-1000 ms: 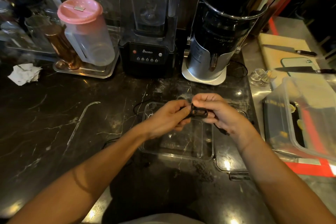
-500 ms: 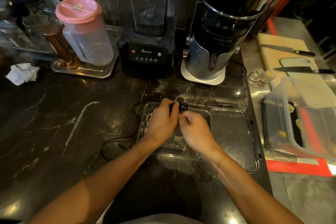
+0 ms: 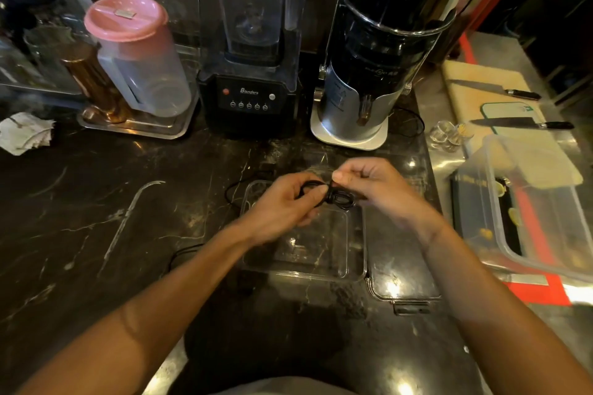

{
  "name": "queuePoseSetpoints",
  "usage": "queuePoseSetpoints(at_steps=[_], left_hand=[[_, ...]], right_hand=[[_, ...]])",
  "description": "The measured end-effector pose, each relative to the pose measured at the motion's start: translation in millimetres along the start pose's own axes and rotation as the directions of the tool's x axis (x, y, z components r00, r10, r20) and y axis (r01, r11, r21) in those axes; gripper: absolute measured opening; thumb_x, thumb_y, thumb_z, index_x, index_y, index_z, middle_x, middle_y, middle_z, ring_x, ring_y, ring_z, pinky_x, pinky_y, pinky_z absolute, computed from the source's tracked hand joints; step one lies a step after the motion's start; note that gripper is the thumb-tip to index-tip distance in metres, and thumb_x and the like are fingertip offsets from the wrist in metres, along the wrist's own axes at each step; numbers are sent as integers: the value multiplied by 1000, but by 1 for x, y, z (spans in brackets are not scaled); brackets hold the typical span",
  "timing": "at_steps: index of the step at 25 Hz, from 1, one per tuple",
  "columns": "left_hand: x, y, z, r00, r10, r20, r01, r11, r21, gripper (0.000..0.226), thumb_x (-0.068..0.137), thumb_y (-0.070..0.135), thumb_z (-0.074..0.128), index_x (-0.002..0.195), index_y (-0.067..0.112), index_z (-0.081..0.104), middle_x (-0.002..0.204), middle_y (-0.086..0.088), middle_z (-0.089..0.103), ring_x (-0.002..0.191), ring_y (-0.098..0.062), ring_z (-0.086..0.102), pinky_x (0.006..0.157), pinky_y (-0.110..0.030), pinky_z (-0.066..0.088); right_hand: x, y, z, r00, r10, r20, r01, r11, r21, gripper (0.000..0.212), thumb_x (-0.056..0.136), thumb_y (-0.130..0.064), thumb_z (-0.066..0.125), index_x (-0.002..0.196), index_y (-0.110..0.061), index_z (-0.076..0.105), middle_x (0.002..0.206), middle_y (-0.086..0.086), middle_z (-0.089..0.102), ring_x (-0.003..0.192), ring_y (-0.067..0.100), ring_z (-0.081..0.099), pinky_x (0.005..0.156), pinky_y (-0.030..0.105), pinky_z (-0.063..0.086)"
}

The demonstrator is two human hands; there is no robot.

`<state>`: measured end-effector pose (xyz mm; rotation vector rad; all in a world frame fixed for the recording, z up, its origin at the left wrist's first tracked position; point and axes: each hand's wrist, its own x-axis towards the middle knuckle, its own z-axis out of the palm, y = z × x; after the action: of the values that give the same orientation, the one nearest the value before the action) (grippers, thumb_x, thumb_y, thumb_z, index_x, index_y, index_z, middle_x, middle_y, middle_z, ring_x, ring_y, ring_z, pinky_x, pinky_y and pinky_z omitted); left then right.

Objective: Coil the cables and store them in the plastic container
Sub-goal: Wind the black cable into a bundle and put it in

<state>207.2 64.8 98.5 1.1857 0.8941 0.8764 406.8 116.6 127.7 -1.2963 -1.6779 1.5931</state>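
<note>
A small coil of black cable (image 3: 339, 197) hangs between both hands, just above the far end of the clear plastic container (image 3: 321, 263) on the dark marble counter. My left hand (image 3: 282, 205) grips the coil's left side, with a loop of cable over its fingers. My right hand (image 3: 375, 186) pinches the coil from the right with thumb and fingers. Another thin black cable (image 3: 231, 194) lies loose on the counter left of the container, and more of it shows near my left forearm. The container's clear lid (image 3: 401, 285) lies flat beside it on the right.
Behind the hands stand a blender (image 3: 252, 48) and a black and silver juicer (image 3: 375, 64). A pink-lidded jug (image 3: 138, 54) sits on a metal tray at the back left. To the right are a large clear tub (image 3: 539, 208), a cutting board and two knives (image 3: 519, 123).
Both hands rose from inside the container with the coil. My right hand moved right and up, and the coil sits between the hands again.
</note>
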Motion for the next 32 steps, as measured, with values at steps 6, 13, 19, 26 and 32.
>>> queuePoseSetpoints(at_steps=[6,13,19,26,32], left_hand=[[-3,-16,15,958,-46,-283,-24,971,-239,20,106,16,46,98,2,60,64,1,52,55,-11,47,54,-24,42],[-3,-32,34,777,28,-629,23,997,73,16,105,21,51,105,9,62,83,1,66,71,1,63,64,-16,50],[-3,-40,19,784,78,-616,70,975,212,19,101,40,54,103,24,64,100,-8,66,93,-22,67,80,-43,59],[-17,-34,27,955,117,-273,-35,957,288,16,102,21,58,114,19,67,84,7,72,73,-14,69,64,-38,58],[-13,-20,11,995,-16,-96,15,1000,-8,21,102,7,53,116,-1,65,81,-5,70,69,-8,61,67,-19,51]], right_hand=[[-29,33,64,979,187,-75,-132,877,462,14,107,-11,50,95,-13,57,61,-1,48,43,6,26,41,23,15],[-47,12,95,953,-14,-303,-23,993,-119,9,103,-11,57,104,-19,60,78,-5,65,46,2,52,44,18,36],[-47,0,71,988,-62,-138,63,998,2,18,107,-10,52,116,-20,63,86,5,75,68,19,72,70,30,55],[-34,-10,44,990,-24,-140,13,997,-78,32,103,-16,61,76,-1,67,56,4,65,43,5,51,49,18,43],[-32,4,24,970,206,-126,-170,953,250,21,94,-31,73,82,-15,79,65,10,60,47,13,44,45,29,35]])
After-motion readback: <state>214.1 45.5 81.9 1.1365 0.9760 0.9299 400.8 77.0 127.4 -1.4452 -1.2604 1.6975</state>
